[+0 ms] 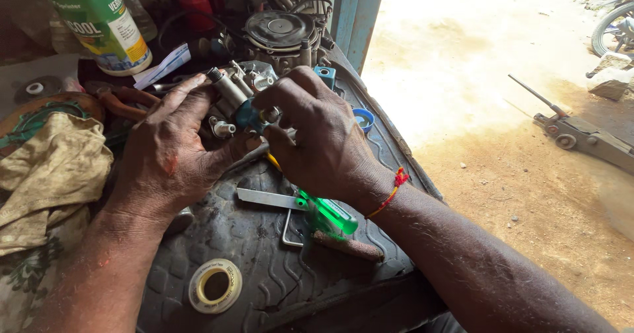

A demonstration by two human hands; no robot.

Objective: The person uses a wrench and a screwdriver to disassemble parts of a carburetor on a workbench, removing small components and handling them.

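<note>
My left hand (173, 149) cradles a small metal engine part (232, 94) with tubes and fittings, held over a black rubber mat (264, 254). My right hand (317, 135) grips the same part from the right, fingers curled on a blue piece (249, 116) at its middle. A red thread circles the right wrist. Below the hands lie a green-handled screwdriver (330, 215), a flat metal blade (267, 198) and a bent hex key (288, 231).
A roll of white tape (215, 285) lies near the mat's front. Dirty rags (49, 174) are piled at left, a white and green bottle (99, 19) at the back, a round engine part (281, 33) behind. A floor jack (581, 135) rests on the dirt outside.
</note>
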